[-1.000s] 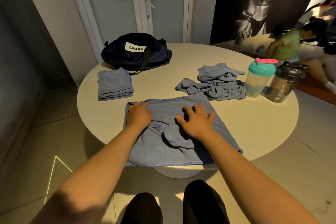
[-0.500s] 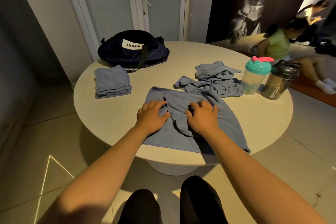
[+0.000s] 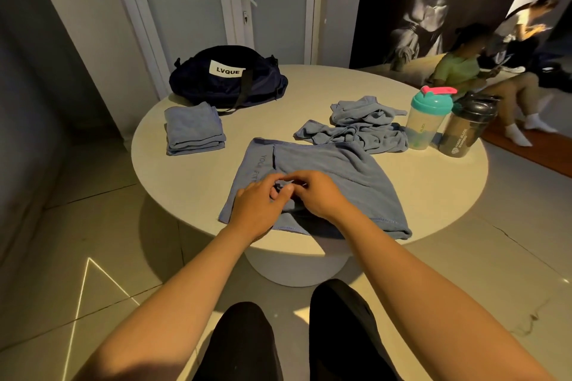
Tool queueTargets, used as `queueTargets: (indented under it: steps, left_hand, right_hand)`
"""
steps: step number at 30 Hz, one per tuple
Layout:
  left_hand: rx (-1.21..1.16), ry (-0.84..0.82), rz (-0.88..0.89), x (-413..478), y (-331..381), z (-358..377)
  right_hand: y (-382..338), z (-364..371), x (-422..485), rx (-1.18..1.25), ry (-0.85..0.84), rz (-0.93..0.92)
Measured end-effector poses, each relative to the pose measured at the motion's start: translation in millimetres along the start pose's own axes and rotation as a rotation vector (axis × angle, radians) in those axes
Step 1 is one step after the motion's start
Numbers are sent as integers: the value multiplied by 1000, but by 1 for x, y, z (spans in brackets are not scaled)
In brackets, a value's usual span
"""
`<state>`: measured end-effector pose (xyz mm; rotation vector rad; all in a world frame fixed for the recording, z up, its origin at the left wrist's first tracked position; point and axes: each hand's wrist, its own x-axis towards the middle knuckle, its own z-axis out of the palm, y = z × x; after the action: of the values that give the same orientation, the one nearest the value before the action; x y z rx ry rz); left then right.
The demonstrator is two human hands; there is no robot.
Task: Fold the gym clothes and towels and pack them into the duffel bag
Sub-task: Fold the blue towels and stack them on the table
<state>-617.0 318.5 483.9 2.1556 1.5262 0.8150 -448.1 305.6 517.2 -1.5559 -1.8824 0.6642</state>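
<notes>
- left hand (image 3: 255,206) and right hand (image 3: 320,195), fingers curled, pinch a bunch of the blue cloth (image 3: 334,164) at 6 o'clock on the table (image 3: 433,195); this fold looks barely begun.
- folded towel (image 3: 193,130) at 10 o'clock looks done; crumpled pile (image 3: 356,130) at 2 is unfolded.
- duffel bag (image 3: 229,80) at 11 o'clock; nothing seems packed yet.

1. Surface (image 3: 192,182): round, pale, on a central pedestal.
2. Far left: duffel bag (image 3: 227,77), with a folded towel (image 3: 193,130) just in front of it.
3. Near edge: spread towel (image 3: 340,170), overhanging.
4. Right: crumpled cloths (image 3: 362,124), beside the teal-lidded bottle (image 3: 428,120) and dark bottle (image 3: 467,127), both upright.
</notes>
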Motion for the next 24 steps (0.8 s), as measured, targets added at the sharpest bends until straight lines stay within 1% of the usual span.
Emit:
queueTargets:
  steps: [1,3,5,7,9,10,13,15,17,18,20,21,22,24]
  left_hand:
    - [37,-22,18,-4,0,1]
    - [66,-11,46,-8,-3,5]
    - [23,52,72,-12,-4,10]
    - [-35,100,65,-14,-2,10]
    - [-88,142,54,-16,-1,9]
    - [-141,175,34,-17,0,7]
    - [-333,257,-147,-18,-1,-5]
    - [-431,290,-281,-16,-5,-14]
    - [-470,327,-377,-16,-7,-25]
    - [-435,335,-399,-16,-11,-29]
    - [-294,305,-385,-17,-18,-34]
    - [-234,277,-360,-18,-20,-34]
    - [-205,258,-328,-20,-21,-32]
    - [-221,208,-252,-24,-19,-28]
  right_hand:
    - [0,-2,-5,26,24,-2]
    - [4,-5,-19,-27,148,-14]
    - [12,-2,-37,-170,300,-40]
    - [22,4,-57,-331,365,-79]
    - [34,11,-75,-434,379,-84]
    - [39,13,-82,-448,383,-55]
    - [46,12,-95,-449,390,87]
    - [46,9,-97,-462,385,132]
    - [45,5,-98,-456,370,184]
    - [45,4,-99,-459,370,204]
    - [44,4,-101,-470,379,199]
    - [42,6,-101,-466,393,167]
    - [39,8,-100,-450,404,119]
    - [33,16,-96,-412,386,13]
